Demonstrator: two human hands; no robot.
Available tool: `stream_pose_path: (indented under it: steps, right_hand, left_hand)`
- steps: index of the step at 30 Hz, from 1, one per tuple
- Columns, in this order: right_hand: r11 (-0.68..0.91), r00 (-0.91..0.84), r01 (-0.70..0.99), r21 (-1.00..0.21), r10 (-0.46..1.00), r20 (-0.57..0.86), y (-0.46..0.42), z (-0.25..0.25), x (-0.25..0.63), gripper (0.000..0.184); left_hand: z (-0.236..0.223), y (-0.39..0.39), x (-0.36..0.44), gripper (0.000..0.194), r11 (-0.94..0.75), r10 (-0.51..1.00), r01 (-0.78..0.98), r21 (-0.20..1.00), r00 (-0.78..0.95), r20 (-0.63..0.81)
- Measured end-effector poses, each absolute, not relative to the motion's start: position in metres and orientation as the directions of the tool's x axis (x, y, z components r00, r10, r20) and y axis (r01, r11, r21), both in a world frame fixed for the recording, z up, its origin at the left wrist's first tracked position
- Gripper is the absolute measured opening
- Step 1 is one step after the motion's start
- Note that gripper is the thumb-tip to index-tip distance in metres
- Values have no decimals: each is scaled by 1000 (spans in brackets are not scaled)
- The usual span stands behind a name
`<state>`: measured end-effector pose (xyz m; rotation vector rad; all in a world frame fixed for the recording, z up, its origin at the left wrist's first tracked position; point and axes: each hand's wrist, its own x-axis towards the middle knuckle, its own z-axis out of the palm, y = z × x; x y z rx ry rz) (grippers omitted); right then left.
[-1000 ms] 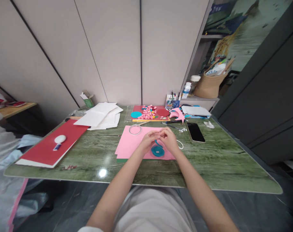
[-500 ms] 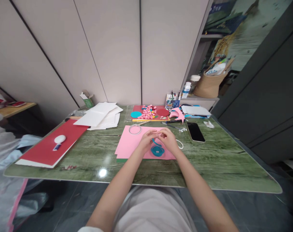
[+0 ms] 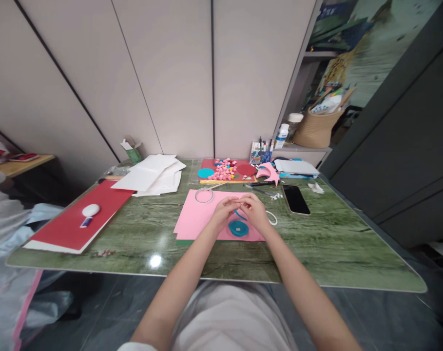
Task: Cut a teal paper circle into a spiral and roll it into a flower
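My left hand [image 3: 224, 212] and my right hand [image 3: 255, 209] meet at the fingertips above a pink sheet. Between them, fingers pinched, they hold a thin blue paper strip [image 3: 240, 215], part of which curves down below the fingers. The exact grip of each fingertip is hidden. Just below lies a round blue paper piece [image 3: 243, 231] with a small pale square at its middle. The pink sheet [image 3: 192, 219] rests on a green one, whose edge shows at the front. A grey ring [image 3: 196, 196] lies on the pink sheet, left of my hands. A white ring [image 3: 274, 218] is partly hidden behind my right wrist.
A phone [image 3: 296, 200] lies to the right. Pink paper pieces [image 3: 224, 170] are heaped at the back, beside a pink cut-out [image 3: 268, 173] and pens. White papers [image 3: 144, 174] and a red sheet [image 3: 66, 226] with a white oval item [image 3: 90, 210] lie left.
The visible part of the blue strip has shifted slightly right, closer to my right hand's fingers. My fingertips have moved a little; the round blue piece stays below them.
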<state>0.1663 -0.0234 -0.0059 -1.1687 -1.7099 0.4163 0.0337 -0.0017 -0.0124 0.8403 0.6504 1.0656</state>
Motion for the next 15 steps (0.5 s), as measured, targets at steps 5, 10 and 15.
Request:
stream_pose_path:
  steps: [5, 10, 15]
  right_hand:
    - [452, 10, 520, -724, 845, 535, -25, -2, 166, 6]
    - [462, 25, 519, -719, 833, 553, -24, -3, 165, 10]
    - [470, 5, 534, -703, 830, 558, -24, -3, 165, 12]
  left_hand:
    - [-16, -1, 34, 34, 264, 904, -462, 847, 424, -50]
    - [-17, -1, 34, 33, 253, 892, -423, 870, 450, -40]
    - [-19, -1, 36, 36, 225, 894, -424, 877, 448, -13]
